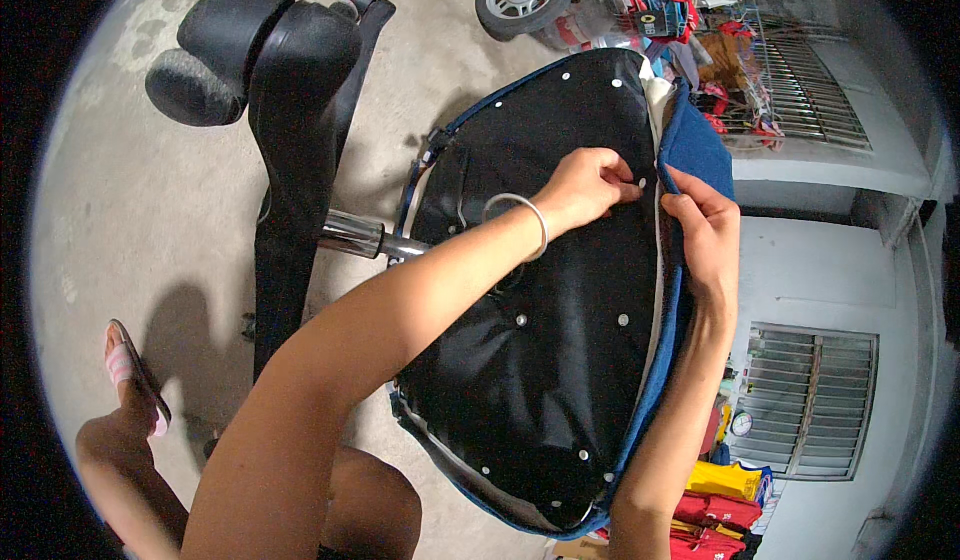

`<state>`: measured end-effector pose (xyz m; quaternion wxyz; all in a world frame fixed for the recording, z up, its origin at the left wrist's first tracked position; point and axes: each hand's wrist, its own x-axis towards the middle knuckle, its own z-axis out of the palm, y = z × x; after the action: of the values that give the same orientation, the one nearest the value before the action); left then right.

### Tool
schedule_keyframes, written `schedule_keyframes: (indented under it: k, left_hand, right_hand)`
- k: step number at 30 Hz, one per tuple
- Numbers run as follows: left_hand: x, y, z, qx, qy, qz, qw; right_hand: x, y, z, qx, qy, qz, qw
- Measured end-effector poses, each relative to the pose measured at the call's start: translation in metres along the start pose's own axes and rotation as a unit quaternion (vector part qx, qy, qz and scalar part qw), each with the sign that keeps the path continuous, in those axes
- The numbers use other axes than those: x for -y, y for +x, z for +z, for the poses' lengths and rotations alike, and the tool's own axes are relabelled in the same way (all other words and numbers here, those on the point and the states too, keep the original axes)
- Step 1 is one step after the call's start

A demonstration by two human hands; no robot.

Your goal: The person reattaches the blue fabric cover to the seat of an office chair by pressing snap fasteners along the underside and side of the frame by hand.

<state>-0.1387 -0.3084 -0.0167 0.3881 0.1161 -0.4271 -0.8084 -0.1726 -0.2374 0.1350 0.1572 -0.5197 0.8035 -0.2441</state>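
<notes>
A chair seat (540, 380) lies on its side, its black underside studded with white buttons and rimmed by a blue fabric cover (697, 135) with a pale edge strip. My left hand (598, 185), a silver bangle on its wrist, has curled fingers at the black panel beside a white button near the right edge; whether they grip anything is unclear. My right hand (705, 225) pinches the cover's edge just right of it. A chrome column (352, 233) joins the seat to a black wheeled base (290, 90) at the upper left.
Concrete floor (120, 220) surrounds the chair. A small-wheeled vehicle (515, 5) and wire baskets of mixed items (735, 70) stand beyond it at the top. Red and yellow goods (720, 490) lie by a barred window (805, 400) at right. My bare legs and sandalled foot (130, 375) show at lower left.
</notes>
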Motion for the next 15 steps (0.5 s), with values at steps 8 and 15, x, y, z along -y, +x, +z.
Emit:
schedule_keyframes:
  k: [8,15]
  left_hand:
    - [0.004,0.002,0.03,-0.146,0.035,0.098,0.984]
    - [-0.007,-0.001,0.024,-0.092,-0.076,0.013,0.993]
  right_hand:
    - [-0.006,0.003,-0.003,-0.002,0.001,-0.003,1.0]
    - [-0.006,0.004,-0.004,-0.007,-0.047,-0.009,0.999]
